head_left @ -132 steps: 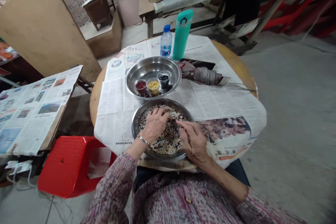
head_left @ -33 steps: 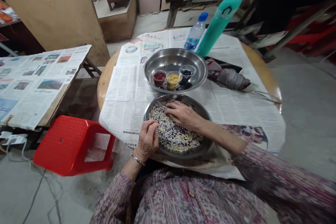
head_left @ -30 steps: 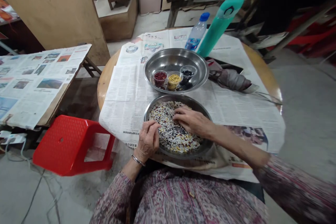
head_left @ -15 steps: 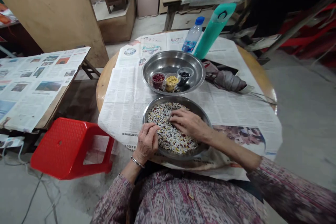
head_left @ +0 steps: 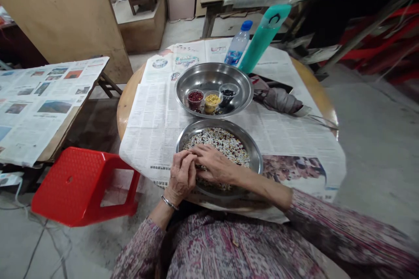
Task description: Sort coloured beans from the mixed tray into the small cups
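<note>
Left hand [head_left: 181,174]: at left rim of near bowl [head_left: 257,157], fingers bent. Right hand [head_left: 212,163]: extends over near bowl from right, fingertips meeting left hand's fingers. Grip, both hands: cannot tell; overlapping fingers hide any held item. Mixed grains [head_left: 225,143], white, dark and yellow: inside near bowl, partly beneath right hand. Far bowl [head_left: 241,79]: just beyond near bowl; contains red-bean cup [head_left: 195,100], yellow-bean cup [head_left: 212,103], black-bean cup [head_left: 228,93]. Gray bundle [head_left: 281,101]: right of far bowl. Clear bottle [head_left: 237,47], teal bottle [head_left: 264,40]: behind far bowl, side by side.
</note>
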Demonstrator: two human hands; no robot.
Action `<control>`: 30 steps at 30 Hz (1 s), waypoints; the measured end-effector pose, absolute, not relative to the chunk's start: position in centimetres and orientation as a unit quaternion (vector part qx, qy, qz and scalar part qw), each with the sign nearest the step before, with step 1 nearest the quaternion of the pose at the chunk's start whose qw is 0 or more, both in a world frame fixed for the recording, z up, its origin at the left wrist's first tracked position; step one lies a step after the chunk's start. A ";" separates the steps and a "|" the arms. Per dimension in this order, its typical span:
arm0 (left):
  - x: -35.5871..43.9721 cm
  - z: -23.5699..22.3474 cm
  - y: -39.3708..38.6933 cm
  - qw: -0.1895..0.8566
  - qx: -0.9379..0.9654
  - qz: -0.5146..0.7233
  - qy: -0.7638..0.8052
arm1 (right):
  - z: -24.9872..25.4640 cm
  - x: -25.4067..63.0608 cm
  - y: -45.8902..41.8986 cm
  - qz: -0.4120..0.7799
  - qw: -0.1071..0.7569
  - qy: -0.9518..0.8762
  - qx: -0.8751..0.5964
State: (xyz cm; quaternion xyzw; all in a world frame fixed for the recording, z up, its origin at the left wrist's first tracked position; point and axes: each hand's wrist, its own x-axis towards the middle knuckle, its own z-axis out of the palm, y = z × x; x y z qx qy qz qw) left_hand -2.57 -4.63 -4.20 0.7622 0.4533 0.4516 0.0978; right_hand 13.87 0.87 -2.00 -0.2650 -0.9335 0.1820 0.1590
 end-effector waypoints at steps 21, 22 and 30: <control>-2.6 -4.6 -4.4 0.104 0.766 0.454 0.442 | -3.2 19.1 2.1 0.169 0.176 -0.846 -0.475; -2.6 -4.6 -4.4 0.107 0.766 0.453 0.443 | -3.0 18.6 2.4 0.178 0.196 -0.842 -0.471; -2.6 -4.4 -4.5 0.114 0.767 0.451 0.441 | -2.2 19.5 1.1 0.148 0.205 -0.872 -0.419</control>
